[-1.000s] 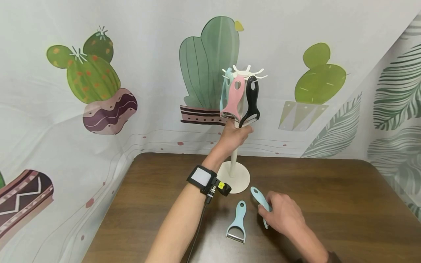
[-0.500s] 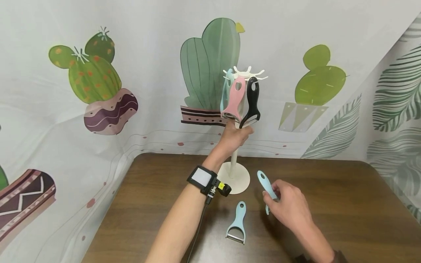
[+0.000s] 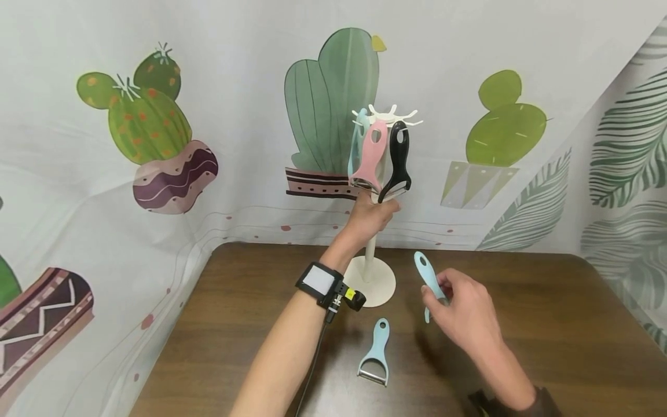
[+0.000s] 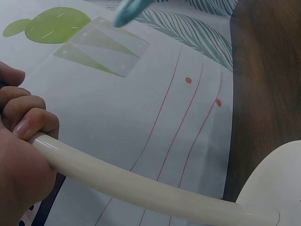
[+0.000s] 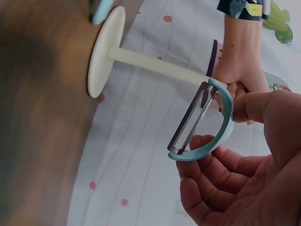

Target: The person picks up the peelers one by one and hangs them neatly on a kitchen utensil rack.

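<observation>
My left hand [image 3: 369, 220] grips the post of a white stand [image 3: 379, 282] just below the hanging peelers; in the left wrist view its fingers [image 4: 33, 113] curl round the post. On the stand's hooks hang a pink peeler [image 3: 372, 153], a black peeler [image 3: 399, 153] and, partly hidden behind the pink one, a light blue peeler [image 3: 358, 142]. My right hand [image 3: 469, 307] pinches another light blue peeler [image 3: 427, 272] above the table, handle end up. The right wrist view shows the held peeler's blade [image 5: 188, 120] between thumb and fingers. One more light blue peeler [image 3: 378, 347] lies flat on the table.
The brown wooden table [image 3: 234, 324] ends at a wall cloth [image 3: 239, 145] printed with cacti. Several white hooks [image 3: 409, 116] at the stand's top bear nothing. A wrist camera [image 3: 333, 288] with a cable is strapped to the left wrist.
My right hand has lifted its light blue peeler off the table, moving up and slightly to the right. The left hand stays on the post.
</observation>
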Tool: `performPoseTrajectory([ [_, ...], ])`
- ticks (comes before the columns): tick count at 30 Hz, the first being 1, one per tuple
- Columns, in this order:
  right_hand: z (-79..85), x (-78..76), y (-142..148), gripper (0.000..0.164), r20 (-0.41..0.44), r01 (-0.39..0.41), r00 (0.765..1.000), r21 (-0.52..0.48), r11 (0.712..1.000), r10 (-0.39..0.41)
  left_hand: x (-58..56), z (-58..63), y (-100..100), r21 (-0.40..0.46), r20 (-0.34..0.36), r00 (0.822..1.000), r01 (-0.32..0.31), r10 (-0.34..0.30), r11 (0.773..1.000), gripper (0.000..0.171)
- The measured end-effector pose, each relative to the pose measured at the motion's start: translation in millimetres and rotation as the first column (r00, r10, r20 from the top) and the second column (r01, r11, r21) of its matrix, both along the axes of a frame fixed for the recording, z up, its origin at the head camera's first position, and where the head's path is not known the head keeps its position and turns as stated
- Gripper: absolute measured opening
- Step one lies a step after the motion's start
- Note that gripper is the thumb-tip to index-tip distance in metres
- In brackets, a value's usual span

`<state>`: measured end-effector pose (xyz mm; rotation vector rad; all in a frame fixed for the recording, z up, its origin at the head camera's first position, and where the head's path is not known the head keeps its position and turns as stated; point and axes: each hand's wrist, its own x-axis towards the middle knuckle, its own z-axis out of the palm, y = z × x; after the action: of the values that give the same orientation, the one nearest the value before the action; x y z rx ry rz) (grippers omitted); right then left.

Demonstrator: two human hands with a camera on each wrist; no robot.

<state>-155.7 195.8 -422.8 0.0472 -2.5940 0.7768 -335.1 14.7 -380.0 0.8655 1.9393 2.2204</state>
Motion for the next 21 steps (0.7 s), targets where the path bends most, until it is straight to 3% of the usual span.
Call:
performPoseTrajectory([
  [21, 26.8, -14.4, -2, 0.014, -0.152, 0.029, 0.988, -0.089, 0.996, -0.042, -0.8, -0.6, 1, 0.012, -0.049, 0.999, 0.003, -0.002, 1.0, 0.023],
])
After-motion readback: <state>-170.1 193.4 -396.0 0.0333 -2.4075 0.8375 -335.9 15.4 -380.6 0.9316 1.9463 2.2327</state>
